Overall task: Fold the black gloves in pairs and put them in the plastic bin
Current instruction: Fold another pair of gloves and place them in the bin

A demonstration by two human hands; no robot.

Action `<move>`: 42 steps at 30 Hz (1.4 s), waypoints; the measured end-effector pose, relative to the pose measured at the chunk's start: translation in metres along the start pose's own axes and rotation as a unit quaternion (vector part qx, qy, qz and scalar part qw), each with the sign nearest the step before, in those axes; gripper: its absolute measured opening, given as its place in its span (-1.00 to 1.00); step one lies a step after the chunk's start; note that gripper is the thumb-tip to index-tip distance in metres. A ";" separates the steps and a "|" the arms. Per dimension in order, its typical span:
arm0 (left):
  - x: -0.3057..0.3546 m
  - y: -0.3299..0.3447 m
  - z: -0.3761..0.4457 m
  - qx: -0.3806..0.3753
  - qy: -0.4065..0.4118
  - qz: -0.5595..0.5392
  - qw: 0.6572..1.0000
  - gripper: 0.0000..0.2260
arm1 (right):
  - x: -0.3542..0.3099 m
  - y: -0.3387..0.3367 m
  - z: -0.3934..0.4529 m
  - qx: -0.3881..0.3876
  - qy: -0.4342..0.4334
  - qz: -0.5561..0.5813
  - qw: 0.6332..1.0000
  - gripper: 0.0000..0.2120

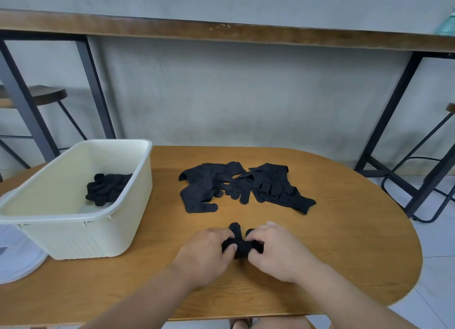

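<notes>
A bunched pair of black gloves (pixel 240 242) lies on the wooden table (pixel 344 242) near its front edge. My left hand (pixel 206 252) grips the bundle's left side, and my right hand (pixel 278 249) grips its right side. Two glove fingertips stick out beyond my fingers. Farther back in the middle of the table lies a loose pile of black gloves (pixel 243 187), spread flat and overlapping. The cream plastic bin (pixel 81 220) stands at the left, with one folded pair of black gloves (pixel 107 189) inside it.
A white round lid or container (pixel 17 259) sits at the table's left edge, partly under the bin's corner. Behind the table runs a tall wooden counter (pixel 221 31) on black metal legs, with stools at far left (pixel 46 95) and far right.
</notes>
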State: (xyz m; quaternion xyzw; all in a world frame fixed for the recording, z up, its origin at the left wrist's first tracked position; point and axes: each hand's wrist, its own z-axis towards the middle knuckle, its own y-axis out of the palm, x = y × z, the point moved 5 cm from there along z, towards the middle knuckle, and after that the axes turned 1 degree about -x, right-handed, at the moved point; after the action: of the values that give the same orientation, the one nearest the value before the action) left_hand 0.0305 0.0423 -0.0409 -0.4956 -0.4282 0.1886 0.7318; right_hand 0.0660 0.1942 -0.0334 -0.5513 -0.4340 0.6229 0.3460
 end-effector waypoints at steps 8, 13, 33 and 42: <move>-0.023 -0.002 0.019 0.082 -0.068 -0.002 0.994 -0.81 | 0.018 -0.001 0.032 0.075 0.077 0.080 0.991 -0.86; -0.012 0.007 0.022 0.049 0.093 0.102 0.989 -0.90 | 0.004 0.006 0.032 0.134 -0.061 -0.067 0.987 -0.83; 0.020 -0.070 0.026 -0.036 0.048 0.297 0.953 -0.87 | -0.038 -0.035 0.052 -0.004 -0.081 -0.136 0.987 -0.80; -0.069 -0.288 0.012 0.011 -0.089 0.235 0.968 -0.82 | -0.219 -0.113 0.160 0.036 -0.147 0.014 0.988 -0.87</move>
State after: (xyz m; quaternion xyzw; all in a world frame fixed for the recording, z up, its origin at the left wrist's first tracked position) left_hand -0.0609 -0.1255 0.1852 -0.5551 -0.3611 0.4032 0.6316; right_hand -0.0634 0.0124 0.1579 -0.4470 -0.4498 0.7170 0.2894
